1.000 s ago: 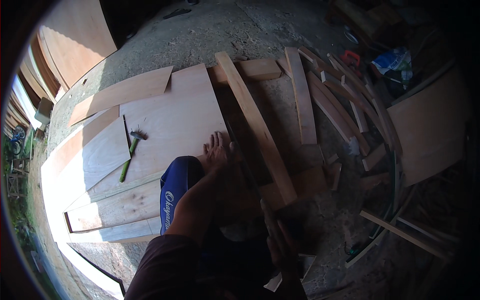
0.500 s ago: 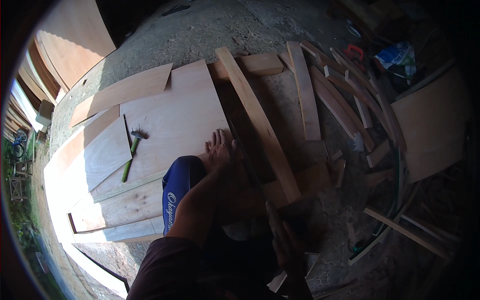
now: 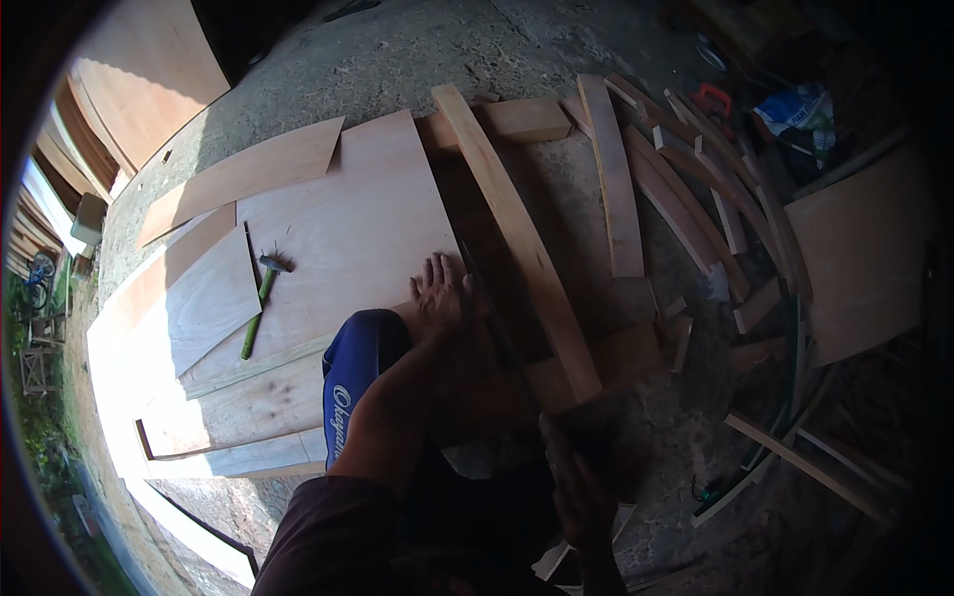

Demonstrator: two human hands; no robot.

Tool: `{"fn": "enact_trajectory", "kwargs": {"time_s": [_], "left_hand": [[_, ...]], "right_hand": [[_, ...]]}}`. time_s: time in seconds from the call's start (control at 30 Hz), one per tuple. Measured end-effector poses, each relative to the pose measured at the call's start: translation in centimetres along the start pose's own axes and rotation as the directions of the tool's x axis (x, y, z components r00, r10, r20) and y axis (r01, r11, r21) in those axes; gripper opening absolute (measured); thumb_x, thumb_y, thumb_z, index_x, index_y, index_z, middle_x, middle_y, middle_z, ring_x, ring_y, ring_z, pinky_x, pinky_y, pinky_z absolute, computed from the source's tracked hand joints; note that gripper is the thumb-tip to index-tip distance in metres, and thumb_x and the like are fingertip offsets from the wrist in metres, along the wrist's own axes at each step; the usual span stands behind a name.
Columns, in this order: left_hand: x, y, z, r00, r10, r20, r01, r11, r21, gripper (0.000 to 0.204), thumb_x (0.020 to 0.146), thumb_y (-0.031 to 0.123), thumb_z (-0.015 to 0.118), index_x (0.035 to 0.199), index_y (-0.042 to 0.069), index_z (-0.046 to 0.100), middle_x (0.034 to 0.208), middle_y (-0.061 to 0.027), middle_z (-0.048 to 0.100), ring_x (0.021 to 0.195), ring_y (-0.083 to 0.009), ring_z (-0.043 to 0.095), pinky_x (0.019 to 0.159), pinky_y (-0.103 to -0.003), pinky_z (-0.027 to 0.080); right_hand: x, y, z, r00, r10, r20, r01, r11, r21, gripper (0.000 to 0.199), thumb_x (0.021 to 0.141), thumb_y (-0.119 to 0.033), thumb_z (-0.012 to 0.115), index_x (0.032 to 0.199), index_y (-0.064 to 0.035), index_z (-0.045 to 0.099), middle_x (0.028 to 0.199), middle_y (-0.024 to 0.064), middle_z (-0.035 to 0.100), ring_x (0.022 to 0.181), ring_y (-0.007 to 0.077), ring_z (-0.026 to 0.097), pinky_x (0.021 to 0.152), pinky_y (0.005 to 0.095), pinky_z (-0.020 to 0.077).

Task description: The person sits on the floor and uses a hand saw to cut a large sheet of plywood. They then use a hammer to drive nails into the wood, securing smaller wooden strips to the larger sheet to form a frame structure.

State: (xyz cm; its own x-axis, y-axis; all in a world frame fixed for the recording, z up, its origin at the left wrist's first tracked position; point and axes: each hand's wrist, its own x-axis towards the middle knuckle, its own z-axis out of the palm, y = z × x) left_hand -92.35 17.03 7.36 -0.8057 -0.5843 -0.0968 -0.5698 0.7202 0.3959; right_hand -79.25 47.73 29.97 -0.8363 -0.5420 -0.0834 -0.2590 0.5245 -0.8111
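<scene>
My left hand (image 3: 439,293) lies flat with fingers spread on the plywood sheet (image 3: 348,223), close to its right edge. My right hand (image 3: 578,497) is closed around the handle of a handsaw. The saw's long dark blade (image 3: 504,338) runs away from me along the sheet's right edge; shadow hides where its teeth meet the wood. Beside my left hand, my blue-clad knee (image 3: 363,348) rests on the sheet. A hammer (image 3: 260,306) with a green handle lies to the left, near a few loose nails.
A wooden beam (image 3: 522,248) slants just right of the saw, across crosswise timbers (image 3: 522,121). Curved wooden pieces (image 3: 686,204) are heaped farther right, near a plywood panel (image 3: 860,263). Thin plywood offcuts (image 3: 243,179) lie at the left. A blue and white bag (image 3: 798,117) sits far right.
My right hand has drawn the saw slightly back toward me. My left hand stays pressed on the plywood sheet, and the view has shifted a little.
</scene>
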Motion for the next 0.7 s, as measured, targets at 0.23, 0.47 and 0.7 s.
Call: {"fn": "enact_trajectory", "kwargs": {"time_s": [0.23, 0.47, 0.7], "left_hand": [[0.4, 1.0, 0.6, 0.999, 0.025, 0.035, -0.026, 0.999, 0.027, 0.066, 0.103, 0.043, 0.032, 0.154, 0.002, 0.031, 0.163, -0.0148, 0.027, 0.153, -0.0294, 0.019, 0.122, -0.053, 0.014], [0.3, -0.5, 0.8, 1.000, 0.006, -0.001, -0.006, 0.999, 0.039, 0.065, 0.104, 0.042, 0.029, 0.155, 0.003, 0.030, 0.164, -0.0138, 0.025, 0.153, -0.0285, 0.018, 0.123, -0.052, 0.013], [0.2, 1.8, 0.6, 0.998, -0.009, 0.066, 0.004, 0.997, 0.072, 0.064, 0.104, 0.041, 0.028, 0.156, 0.004, 0.029, 0.165, -0.0115, 0.023, 0.154, -0.0264, 0.017, 0.123, -0.050, 0.011]], "right_hand": [[10.1, 4.3, 4.8, 0.989, -0.075, -0.124, 0.077, 0.997, 0.010, 0.045, 0.094, -0.009, 0.061, 0.138, -0.0015, 0.054, 0.128, 0.0191, 0.064, 0.096, 0.0381, 0.070, 0.077, 0.0390, 0.0568], [-0.5, 3.0, 1.8, 1.000, 0.024, -0.008, -0.024, 0.989, -0.145, 0.047, 0.093, -0.008, 0.061, 0.139, 0.0004, 0.054, 0.131, 0.0160, 0.064, 0.100, 0.0307, 0.071, 0.080, 0.0380, 0.0564], [9.3, 6.8, 5.3, 0.973, -0.126, -0.193, 0.132, 0.991, 0.019, 0.046, 0.091, -0.011, 0.066, 0.136, -0.0034, 0.057, 0.117, 0.0200, 0.067, 0.084, 0.0305, 0.072, 0.069, 0.0365, 0.0573]]}}
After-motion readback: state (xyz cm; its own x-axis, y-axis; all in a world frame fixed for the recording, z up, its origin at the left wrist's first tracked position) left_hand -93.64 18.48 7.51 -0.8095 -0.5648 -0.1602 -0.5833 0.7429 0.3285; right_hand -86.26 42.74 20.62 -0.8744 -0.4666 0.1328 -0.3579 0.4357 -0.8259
